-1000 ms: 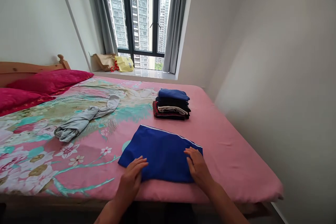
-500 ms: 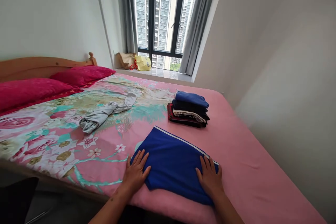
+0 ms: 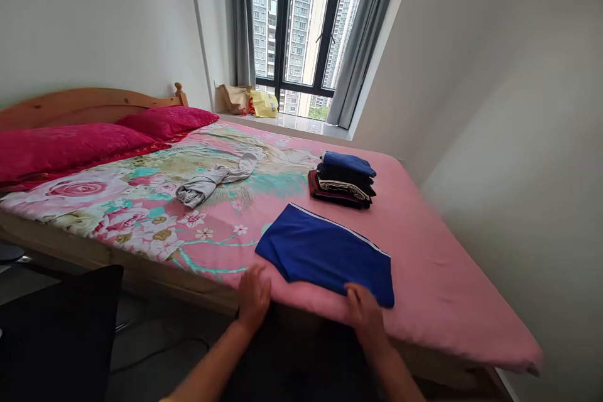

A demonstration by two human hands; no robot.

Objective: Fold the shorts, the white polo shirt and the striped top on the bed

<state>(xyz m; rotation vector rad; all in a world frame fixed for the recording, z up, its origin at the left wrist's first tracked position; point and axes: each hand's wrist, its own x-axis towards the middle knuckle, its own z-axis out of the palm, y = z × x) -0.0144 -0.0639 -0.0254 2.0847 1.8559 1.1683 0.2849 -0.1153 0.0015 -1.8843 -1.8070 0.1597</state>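
Note:
A folded blue garment [image 3: 325,251] with a white stripe along its far edge lies flat near the front of the bed. My left hand [image 3: 254,295] is at the mattress edge, just off the garment's near-left side, fingers loosely bent and holding nothing. At the garment's near-right edge, my right hand [image 3: 365,311] overlaps the cloth with its fingertips, thumb apart, no grip visible. Both hands are slightly blurred. Beyond the garment stands a stack of folded clothes [image 3: 343,181], blue on top with dark and patterned pieces below.
A twisted grey garment [image 3: 214,182] rests on the pink floral bedsheet [image 3: 424,264]. Red pillows [image 3: 75,147] lie by the wooden headboard [image 3: 85,103]. Paper bags [image 3: 235,99] sit on the windowsill. A black object [image 3: 61,326] stands at the lower left, beside the bed.
My hands were resting on the blue garment and have drawn back toward the bed's near edge. The garment now lies flat, uncovered by the left hand. The camera view has turned left.

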